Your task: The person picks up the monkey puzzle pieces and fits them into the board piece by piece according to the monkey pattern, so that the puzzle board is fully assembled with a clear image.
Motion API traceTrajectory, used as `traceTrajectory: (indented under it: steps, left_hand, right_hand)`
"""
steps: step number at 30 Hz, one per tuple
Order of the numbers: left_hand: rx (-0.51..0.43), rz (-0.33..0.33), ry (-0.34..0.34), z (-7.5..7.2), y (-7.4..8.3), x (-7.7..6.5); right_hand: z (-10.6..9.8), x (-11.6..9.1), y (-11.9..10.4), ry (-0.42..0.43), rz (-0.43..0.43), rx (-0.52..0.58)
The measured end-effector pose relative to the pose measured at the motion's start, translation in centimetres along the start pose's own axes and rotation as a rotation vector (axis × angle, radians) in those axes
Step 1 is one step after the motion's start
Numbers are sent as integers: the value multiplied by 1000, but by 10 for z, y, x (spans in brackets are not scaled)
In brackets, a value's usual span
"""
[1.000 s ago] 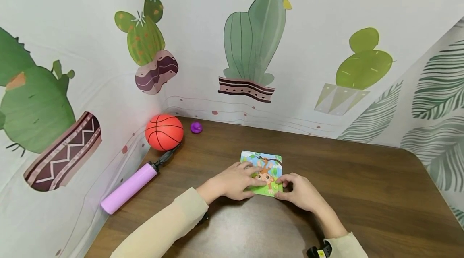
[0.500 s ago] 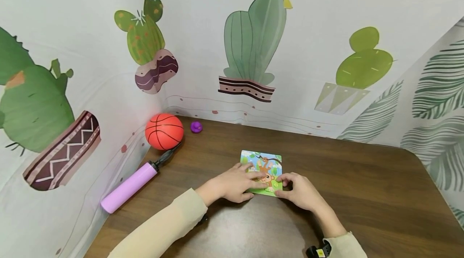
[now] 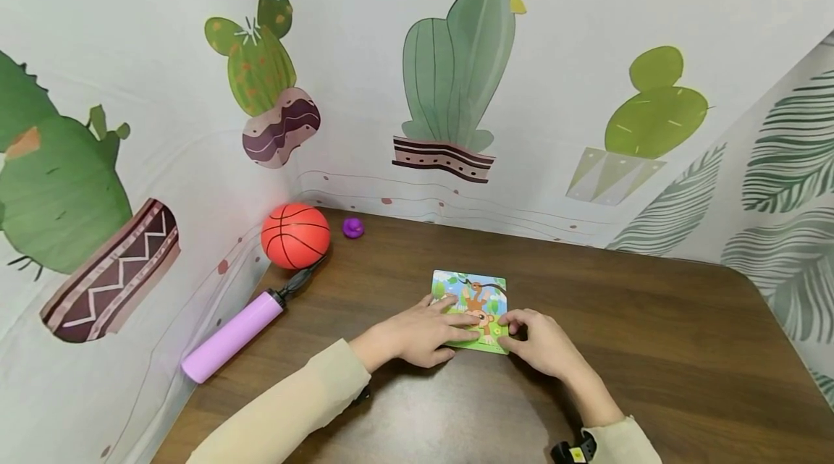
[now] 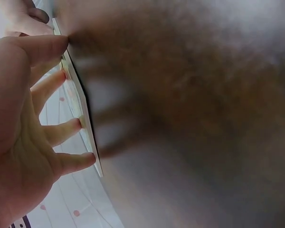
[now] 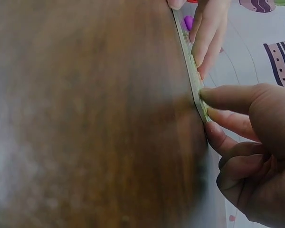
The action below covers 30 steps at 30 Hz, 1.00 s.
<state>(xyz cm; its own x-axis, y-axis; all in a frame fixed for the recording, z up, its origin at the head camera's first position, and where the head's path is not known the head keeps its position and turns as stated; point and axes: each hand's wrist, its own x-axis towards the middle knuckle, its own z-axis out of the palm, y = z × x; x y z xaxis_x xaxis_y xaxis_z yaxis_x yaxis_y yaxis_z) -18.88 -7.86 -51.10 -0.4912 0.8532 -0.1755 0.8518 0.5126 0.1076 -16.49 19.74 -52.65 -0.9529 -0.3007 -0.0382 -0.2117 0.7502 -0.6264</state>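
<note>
A square monkey picture puzzle (image 3: pixel 481 299) lies flat on the wooden table in the head view. My left hand (image 3: pixel 426 334) rests on its left half with fingers spread, covering part of the monkey. In the left wrist view those fingers (image 4: pixel 66 130) touch the top of the thin board (image 4: pixel 88 126), the thumb near its front edge. At the lower right corner my right hand (image 3: pixel 541 344) holds the board's edge between curled fingers and thumb. The right wrist view shows the right thumb (image 5: pixel 228 98) on the puzzle's face and a fingertip against its side.
A red basketball (image 3: pixel 295 236) and a small purple rubber duck (image 3: pixel 353 228) sit at the back left of the table (image 3: pixel 619 319). A lilac hand pump (image 3: pixel 232 336) with a black nozzle lies along the left edge. Cactus-printed cloth (image 3: pixel 365 87) hangs behind.
My left fingers have shifted slightly right over the monkey's face, covering more of it. The right thumb has moved slightly up and right along the edge. The puzzle stays in place.
</note>
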Motion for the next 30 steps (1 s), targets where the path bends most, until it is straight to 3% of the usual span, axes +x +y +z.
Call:
traceTrajectory:
  steps: [9, 30]
  left_hand:
    - [-17, -19, -28, -2, 3, 3]
    - [-47, -29, -33, -1, 8, 6]
  right_hand:
    - [1, -1, -1, 6, 0, 29]
    - [5, 2, 0, 79, 162, 118]
